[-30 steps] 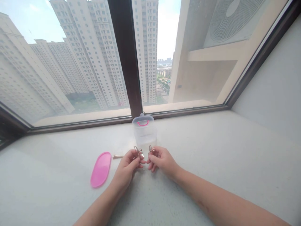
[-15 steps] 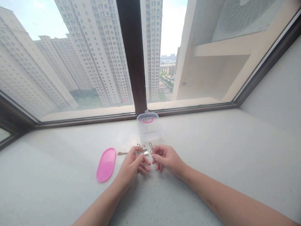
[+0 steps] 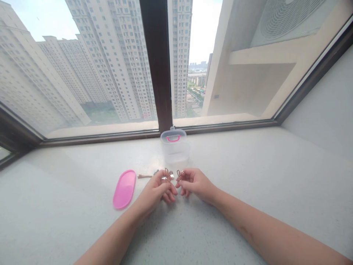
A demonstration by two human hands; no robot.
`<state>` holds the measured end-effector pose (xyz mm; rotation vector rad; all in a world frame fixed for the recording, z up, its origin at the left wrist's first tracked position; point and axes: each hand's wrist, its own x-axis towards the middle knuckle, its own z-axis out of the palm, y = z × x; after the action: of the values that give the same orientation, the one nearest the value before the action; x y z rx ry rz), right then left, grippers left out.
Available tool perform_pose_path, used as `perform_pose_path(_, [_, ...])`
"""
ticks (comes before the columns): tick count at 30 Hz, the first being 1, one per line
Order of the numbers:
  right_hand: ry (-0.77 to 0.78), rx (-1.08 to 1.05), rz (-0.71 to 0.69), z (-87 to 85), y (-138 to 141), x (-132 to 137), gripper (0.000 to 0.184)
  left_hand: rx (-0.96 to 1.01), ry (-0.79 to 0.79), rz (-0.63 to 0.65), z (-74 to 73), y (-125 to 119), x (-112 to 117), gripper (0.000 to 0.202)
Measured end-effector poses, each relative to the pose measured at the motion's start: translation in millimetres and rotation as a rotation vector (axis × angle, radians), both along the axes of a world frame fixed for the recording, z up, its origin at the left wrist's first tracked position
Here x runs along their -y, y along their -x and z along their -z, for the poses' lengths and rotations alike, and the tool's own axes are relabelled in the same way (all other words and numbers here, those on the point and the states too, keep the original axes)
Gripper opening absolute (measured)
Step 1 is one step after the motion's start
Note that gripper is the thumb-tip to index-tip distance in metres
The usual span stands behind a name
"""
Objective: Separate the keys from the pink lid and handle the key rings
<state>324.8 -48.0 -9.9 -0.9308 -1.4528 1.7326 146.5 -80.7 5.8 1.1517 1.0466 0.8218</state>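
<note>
My left hand [image 3: 157,191] pinches a small metal hair clip with a brown bow [image 3: 167,174] just above the pale sill. Close beside it, my right hand [image 3: 194,183] pinches a second brown bow clip [image 3: 179,174]; the two hands almost touch. Right behind them stands a small clear plastic box with a pink handle [image 3: 174,147]. A pink oval lid [image 3: 124,188] lies flat to the left of my left hand. Between the lid and my fingers a thin metal clip [image 3: 144,176] rests on the sill.
The white speckled sill [image 3: 248,176] runs to a dark window frame [image 3: 157,66] at the back and a white wall [image 3: 328,103] on the right. Tall buildings show through the glass.
Both hands have shifted slightly and drawn closer together with their bow clips. The camera view has tilted a little, so the box and lid sit higher in the picture.
</note>
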Motion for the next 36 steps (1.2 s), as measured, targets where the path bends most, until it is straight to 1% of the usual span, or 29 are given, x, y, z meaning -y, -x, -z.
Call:
perform_pose_path(5, [-0.023, -0.006, -0.007, -1.2, -1.5, 0.6, 0.013, 0.002, -0.025, 0.032, 0.4, -0.5, 0.7, 0.016])
perform_pose_path(10, [-0.008, -0.018, -0.017, -0.2, -2.1, 0.3, 0.021, 0.011, -0.028, 0.021, 1.3, -1.3, -0.1, 0.014])
perform_pose_path(16, [-0.018, 0.007, -0.040, -0.4, -0.8, 0.5, 0.026, 0.009, -0.039, 0.006, 5.2, 0.1, -1.2, 0.021])
perform_pose_path(23, [-0.040, 0.008, -0.075, 4.0, -1.7, -2.7, 0.024, 0.014, -0.030, -0.004, 6.4, 1.8, -1.2, 0.019])
perform_pose_path(29, [-0.049, 0.021, -0.125, 0.4, -1.4, -3.0, 0.021, -0.016, -0.049, 0.023, 5.0, 1.6, -1.5, 0.019])
perform_pose_path(36, [-0.054, 0.009, -0.119, -0.8, -1.9, -2.0, 0.022, -0.034, -0.060, 0.016, 6.3, 1.3, -1.4, 0.020])
